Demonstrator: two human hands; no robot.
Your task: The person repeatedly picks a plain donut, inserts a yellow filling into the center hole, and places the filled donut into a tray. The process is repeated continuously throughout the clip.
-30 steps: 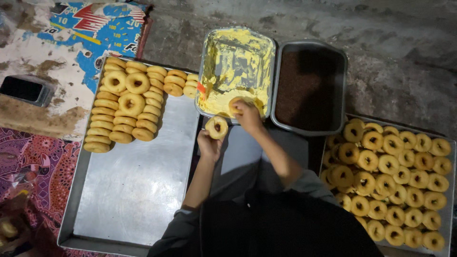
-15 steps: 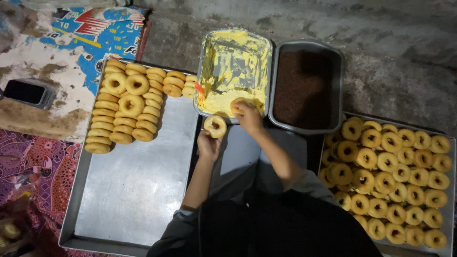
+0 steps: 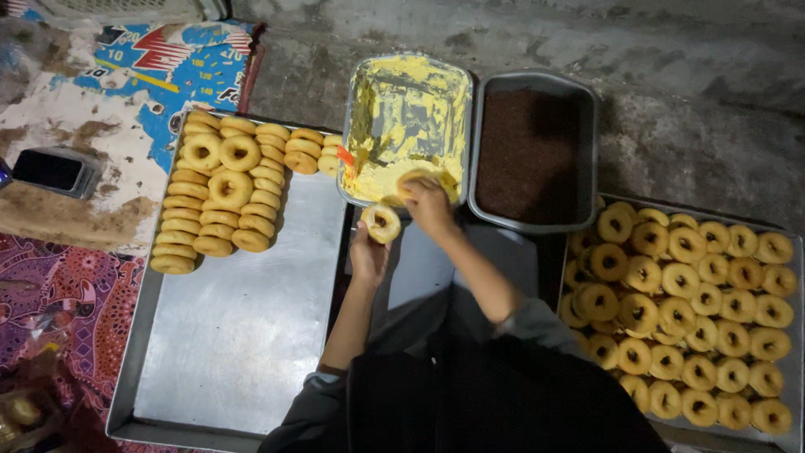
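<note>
My left hand (image 3: 369, 254) holds a ring doughnut (image 3: 381, 222) upright just in front of a metal pan of yellow cream (image 3: 408, 92). My right hand (image 3: 429, 205) reaches into the pan's near edge and presses another doughnut (image 3: 417, 178) into the cream. To the right of that pan stands a second pan (image 3: 533, 84) filled with dark brown sprinkles (image 3: 528, 155).
A large metal tray (image 3: 235, 335) on the left carries rows of plain doughnuts (image 3: 220, 189) at its far end. Another tray (image 3: 792, 260) on the right is packed with several doughnuts (image 3: 679, 302). A dark phone (image 3: 54, 170) lies on the patterned mat at far left.
The hands have barely moved; my right hand stays at the cream pan's near edge with its doughnut, and my left keeps its doughnut upright. The camera has shifted slightly.
</note>
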